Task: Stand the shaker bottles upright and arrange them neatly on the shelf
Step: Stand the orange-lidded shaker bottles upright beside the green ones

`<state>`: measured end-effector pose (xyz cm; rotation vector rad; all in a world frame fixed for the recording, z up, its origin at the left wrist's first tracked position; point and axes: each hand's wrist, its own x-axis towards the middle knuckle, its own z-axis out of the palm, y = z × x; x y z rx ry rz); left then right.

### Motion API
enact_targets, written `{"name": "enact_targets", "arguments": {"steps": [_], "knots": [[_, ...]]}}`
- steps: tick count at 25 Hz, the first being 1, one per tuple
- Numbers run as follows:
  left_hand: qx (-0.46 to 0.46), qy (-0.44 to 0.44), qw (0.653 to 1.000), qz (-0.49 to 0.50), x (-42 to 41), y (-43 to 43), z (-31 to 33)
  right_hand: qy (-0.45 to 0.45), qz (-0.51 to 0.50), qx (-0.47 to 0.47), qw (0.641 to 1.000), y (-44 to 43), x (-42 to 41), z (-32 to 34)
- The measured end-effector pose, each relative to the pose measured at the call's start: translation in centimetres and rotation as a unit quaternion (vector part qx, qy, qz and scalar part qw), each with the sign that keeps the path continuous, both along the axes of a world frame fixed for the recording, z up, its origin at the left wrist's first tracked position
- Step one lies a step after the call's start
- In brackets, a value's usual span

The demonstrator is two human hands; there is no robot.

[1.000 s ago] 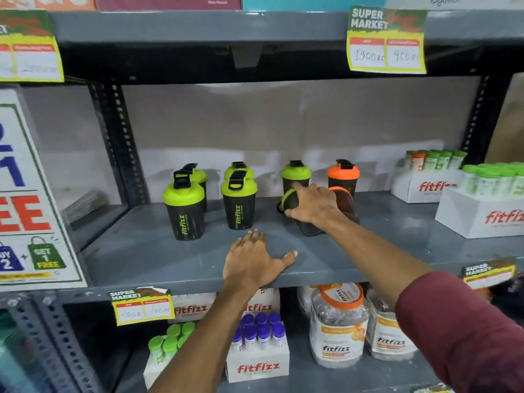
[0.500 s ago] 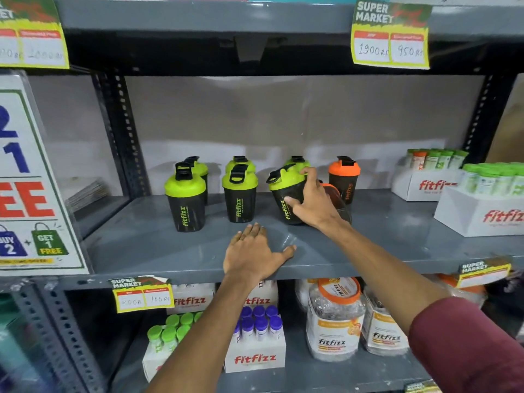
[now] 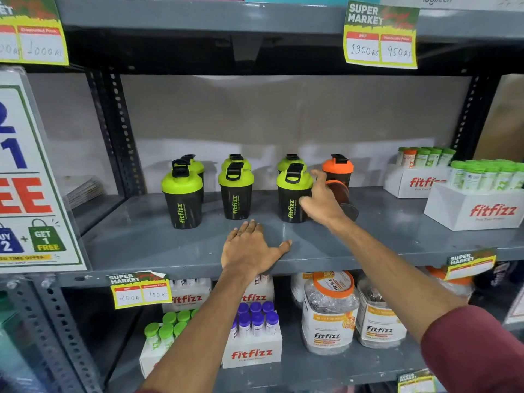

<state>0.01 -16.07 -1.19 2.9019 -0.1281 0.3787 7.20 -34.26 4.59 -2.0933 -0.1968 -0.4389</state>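
Three black shaker bottles with green lids stand upright in a front row on the grey shelf (image 3: 382,239): left (image 3: 183,202), middle (image 3: 236,197) and right (image 3: 292,199). Three more green-lidded ones stand behind them, partly hidden. An orange-lidded shaker (image 3: 338,168) stands upright at the back right. Another orange-lidded shaker (image 3: 347,202) lies on its side, mostly hidden behind my right hand (image 3: 321,202). That hand is spread against the right side of the right front bottle, thumb touching it. My left hand (image 3: 249,251) lies flat on the shelf's front edge.
White fitfizz boxes of tubes (image 3: 476,205) fill the shelf's right end. A promo sign (image 3: 31,180) stands at the left. Price tags hang on the shelf edges. The shelf below holds fitfizz jars (image 3: 329,316) and boxes of small bottles (image 3: 252,336).
My right hand lifted a fallen green-lidded shaker, set it upright as the third bottle in the front row, and loosened its grip. The left hand stayed on the shelf edge.
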Motion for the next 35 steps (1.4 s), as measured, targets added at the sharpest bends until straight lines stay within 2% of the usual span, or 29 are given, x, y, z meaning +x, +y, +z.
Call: {"name": "enact_targets", "arguments": {"steps": [4, 11, 16, 20, 22, 24, 25, 27, 31, 35], "knots": [[-0.001, -0.001, 1.0, -0.002, -0.1, 0.1, 0.0, -0.033, -0.013, 0.016, 0.999, 0.1, 0.5, 1.2], [-0.002, 0.001, 1.0, -0.003, -0.1, 0.1, -0.1, 0.019, -0.02, -0.031, 0.999, 0.6, 1.3, 1.7], [-0.001, 0.0, 1.0, 0.001, -0.1, 0.1, 0.0, 0.013, -0.005, -0.072, 0.997, 0.8, 1.1, 1.6], [0.002, 0.003, 1.0, 0.003, -0.1, 0.1, 0.2, -0.059, -0.136, -0.099, 0.984, -1.7, 0.4, 2.4], [0.01, 0.018, 1.0, 0.004, -0.2, -0.4, 0.4, -0.012, -0.182, -0.152, 0.971, -3.7, 0.6, 2.0], [0.012, 0.034, 0.999, -0.009, -0.5, -2.0, 0.5, 0.109, -0.147, -0.17, 0.968, -5.6, 0.7, 0.9], [0.006, 0.039, 0.999, -0.021, -0.7, -2.9, 0.4, 0.163, -0.12, -0.148, 0.968, -6.2, 0.8, 0.3], [-0.007, 0.036, 0.998, -0.046, -0.7, -5.1, 0.3, 0.19, -0.098, -0.078, 0.974, -7.2, 1.1, -0.3], [-0.022, 0.038, 0.997, -0.056, 0.0, -8.0, 0.6, 0.126, -0.076, 0.039, 0.988, -8.9, 0.9, -1.4], [-0.048, 0.033, 0.997, -0.057, 0.4, -10.2, 0.8, 0.067, -0.097, 0.029, 0.993, -10.3, 0.6, -2.4]]}}
